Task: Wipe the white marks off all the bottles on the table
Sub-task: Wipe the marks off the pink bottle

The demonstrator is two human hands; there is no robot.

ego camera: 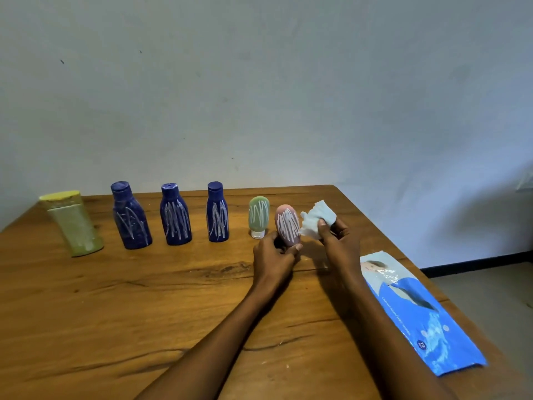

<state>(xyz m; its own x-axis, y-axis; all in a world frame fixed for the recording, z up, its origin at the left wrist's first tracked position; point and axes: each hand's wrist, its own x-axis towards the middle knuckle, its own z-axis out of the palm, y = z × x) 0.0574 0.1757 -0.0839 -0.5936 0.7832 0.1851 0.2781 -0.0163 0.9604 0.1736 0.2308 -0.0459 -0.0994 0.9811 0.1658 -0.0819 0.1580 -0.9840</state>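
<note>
Along the far edge of the wooden counter (115,298), a row of bottles is seen. Nearest the far left corner a yellow-green bottle (73,223) with a yellow cap is stood, leaning slightly; no clear white marks can be made out on it. To its right, three dark blue bottles are set upright and apart from one another: the first blue bottle (129,216), the second blue bottle (175,215) and the third blue bottle (217,212), each scribbled with white marks. Next, a small green bottle (258,215) is stood on its white cap, also marked in white.

Just beside it, a pink bottle (287,225) covered in white scribbles is held upright by its lower end in the grip of the left hand (274,256), the fingers and thumb curled round it. A crumpled white wipe (317,219) is pinched in the grip of the right hand (340,241), touching the pink bottle's right side.

By the right edge of the counter, a blue wipes packet (418,313) is laid flat; its contents cannot be seen.
</note>
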